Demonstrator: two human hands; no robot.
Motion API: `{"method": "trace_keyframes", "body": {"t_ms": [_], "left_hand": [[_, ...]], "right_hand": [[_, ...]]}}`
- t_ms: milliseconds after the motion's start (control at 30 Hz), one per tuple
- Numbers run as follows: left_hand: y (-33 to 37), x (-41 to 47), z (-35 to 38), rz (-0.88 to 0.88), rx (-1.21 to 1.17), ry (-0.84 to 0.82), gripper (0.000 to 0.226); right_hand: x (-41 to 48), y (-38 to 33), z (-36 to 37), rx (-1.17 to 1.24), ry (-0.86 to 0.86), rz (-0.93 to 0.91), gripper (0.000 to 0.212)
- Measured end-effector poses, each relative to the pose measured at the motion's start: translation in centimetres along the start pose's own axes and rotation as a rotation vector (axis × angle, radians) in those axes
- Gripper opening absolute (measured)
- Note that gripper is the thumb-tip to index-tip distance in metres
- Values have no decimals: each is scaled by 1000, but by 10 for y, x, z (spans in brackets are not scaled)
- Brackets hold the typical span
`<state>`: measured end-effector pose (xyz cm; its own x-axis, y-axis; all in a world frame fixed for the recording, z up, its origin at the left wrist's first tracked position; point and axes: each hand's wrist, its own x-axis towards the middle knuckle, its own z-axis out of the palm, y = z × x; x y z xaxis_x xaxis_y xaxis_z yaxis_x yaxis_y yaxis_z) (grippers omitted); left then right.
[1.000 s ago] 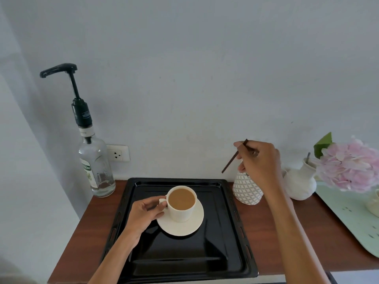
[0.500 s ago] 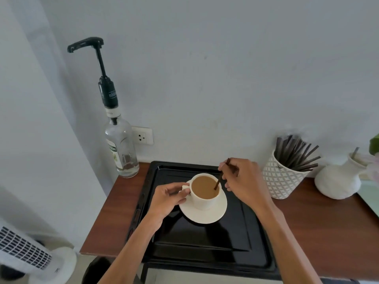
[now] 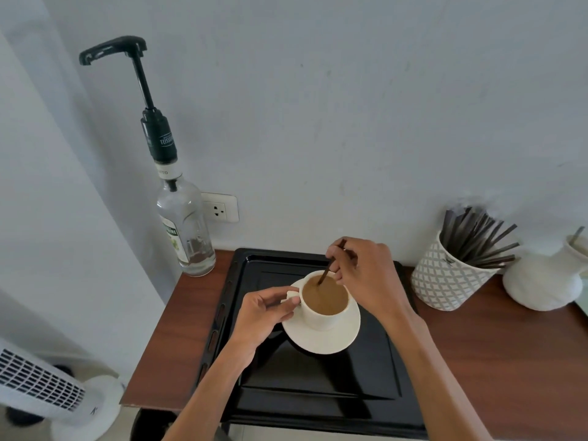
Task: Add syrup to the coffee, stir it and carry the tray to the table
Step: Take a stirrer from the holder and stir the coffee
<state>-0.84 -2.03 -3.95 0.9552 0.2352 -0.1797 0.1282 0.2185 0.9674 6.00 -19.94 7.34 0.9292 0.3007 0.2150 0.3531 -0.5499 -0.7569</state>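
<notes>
A cream cup of milky coffee (image 3: 324, 300) stands on a cream saucer (image 3: 331, 340) inside a black tray (image 3: 318, 393) on a wooden counter. My left hand (image 3: 264, 316) pinches the cup's handle from the left. My right hand (image 3: 362, 275) is over the cup's far right side, fingers closed on a thin dark stir stick (image 3: 327, 270) whose lower end dips into the coffee. A clear syrup bottle with a tall black pump (image 3: 181, 211) stands at the back left, beside the tray.
A patterned white pot of dark stir sticks (image 3: 451, 275) and a white vase (image 3: 547, 281) stand on the counter (image 3: 181, 338) right of the tray. A wall socket (image 3: 219, 207) sits behind the bottle. A white tower fan (image 3: 47, 386) stands on the floor at lower left.
My right hand brought a stick from the pot on the right down into the coffee and has shifted it within the cup. My left hand stays on the handle. My view has swung left.
</notes>
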Motion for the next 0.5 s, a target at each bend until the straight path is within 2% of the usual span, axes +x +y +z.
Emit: {"method": "trace_keyframes", "body": {"t_ms": [167,367,500], "left_hand": [[-1,0,0,-2,-5,-8,20],[-2,0,0,-1,3,-21,17],[-2,0,-1,-5,2,-26,17]], "right_hand": [[-5,6,-21,-168,19,7,27],[-27,-3,-11,-12,-45,38,30],[-15,-10,7,14,5,20,26]]}}
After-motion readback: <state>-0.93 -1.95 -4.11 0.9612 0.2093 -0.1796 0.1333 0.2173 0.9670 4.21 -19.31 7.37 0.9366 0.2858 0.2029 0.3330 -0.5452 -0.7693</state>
